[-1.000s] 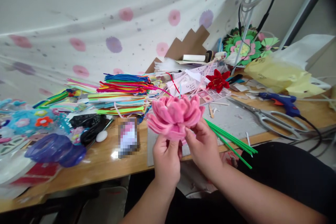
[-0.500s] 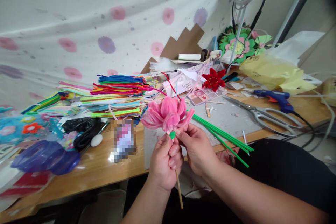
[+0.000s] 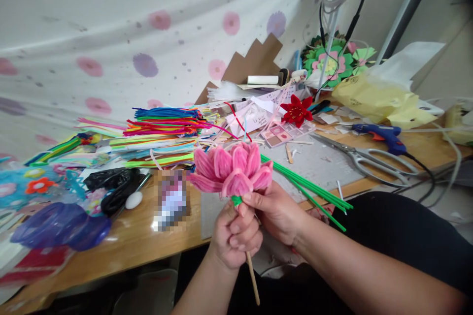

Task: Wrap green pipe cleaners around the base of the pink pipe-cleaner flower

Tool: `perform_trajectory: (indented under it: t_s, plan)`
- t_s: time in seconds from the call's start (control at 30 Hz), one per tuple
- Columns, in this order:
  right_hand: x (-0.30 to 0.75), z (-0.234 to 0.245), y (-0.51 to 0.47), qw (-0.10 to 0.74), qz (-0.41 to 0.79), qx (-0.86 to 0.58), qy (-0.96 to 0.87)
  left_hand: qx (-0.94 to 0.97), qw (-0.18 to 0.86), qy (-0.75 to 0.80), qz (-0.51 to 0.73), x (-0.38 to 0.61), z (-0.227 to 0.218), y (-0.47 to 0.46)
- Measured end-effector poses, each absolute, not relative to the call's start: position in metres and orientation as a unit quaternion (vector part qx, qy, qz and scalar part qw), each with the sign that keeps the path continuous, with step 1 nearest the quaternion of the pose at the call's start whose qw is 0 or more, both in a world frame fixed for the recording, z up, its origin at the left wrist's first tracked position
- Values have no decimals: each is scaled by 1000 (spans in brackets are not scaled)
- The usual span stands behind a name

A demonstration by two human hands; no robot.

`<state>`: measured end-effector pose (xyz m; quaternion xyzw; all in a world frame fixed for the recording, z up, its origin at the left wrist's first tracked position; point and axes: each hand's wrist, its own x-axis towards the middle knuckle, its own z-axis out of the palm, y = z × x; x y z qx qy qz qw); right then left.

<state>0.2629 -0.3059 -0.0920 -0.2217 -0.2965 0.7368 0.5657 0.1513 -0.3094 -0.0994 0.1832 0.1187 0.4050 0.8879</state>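
A pink pipe-cleaner flower (image 3: 234, 170) on a thin wooden stick (image 3: 253, 278) is held up in front of me. My left hand (image 3: 236, 236) is closed round the stick just under the bloom. Green pipe cleaner (image 3: 236, 200) is wrapped at the flower's base. My right hand (image 3: 279, 211) pinches at that green wrap with thumb and fingers, its fingertips partly hidden behind the stem. Just beyond my right hand, several straight green pipe cleaners (image 3: 314, 187) lie across the grey mat (image 3: 343, 170).
Bundles of coloured pipe cleaners (image 3: 166, 120) are stacked at the back left. Large scissors (image 3: 369, 157) and a blue glue gun (image 3: 384, 137) lie to the right. A red flower (image 3: 296, 110) rests at the back. A purple translucent object (image 3: 61, 226) sits at the left edge.
The flower has tipped and turned, so its petals look wider and lower. Both hands have shifted slightly with it and keep their grip. The camera view has moved a little.
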Motion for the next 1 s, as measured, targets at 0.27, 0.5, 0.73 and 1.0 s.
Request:
perform_trajectory:
  t_s: [0.27,0.5,0.73,1.0]
  plan:
    - [261,-79,-305,577,658,-311,-371,273,715,337,548,167,-86,-312]
    - [257,-89,-306,631,545,-396,-385,231,747,371,500,167,-84,-309]
    - [255,-92,-300,594,453,-450,-488,208,775,342,489,156,-86,-310]
    - [358,-72,-268,140,164,-599,-771,204,763,297,536,122,-68,-303]
